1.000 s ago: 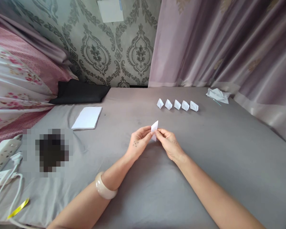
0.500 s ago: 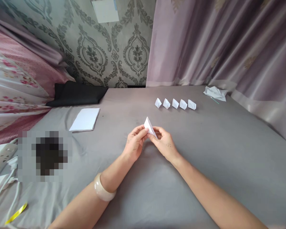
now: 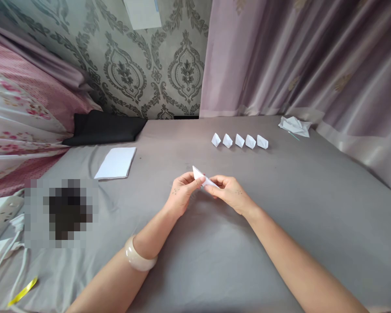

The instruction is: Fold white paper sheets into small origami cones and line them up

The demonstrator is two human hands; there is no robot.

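Note:
Between my two hands is a folded white paper, held above the grey sheet with a pointed corner up to the left. My left hand pinches its left part, thumb on the near face. On its right end, my right hand is closed too, the thumb lying along the lower edge. The fingers behind the paper are partly hidden. Beyond my hands, several small folded paper shapes stand in a row.
At the left lies a stack of white paper, with a black cloth behind it. Crumpled white paper sits at the far right. A power strip with cables and a yellow strip are at the near left, beside a blurred patch.
The folded paper has tilted further left and lower, its tip dropping. My right hand has shifted slightly right and turned, and both hands keep hold of the paper.

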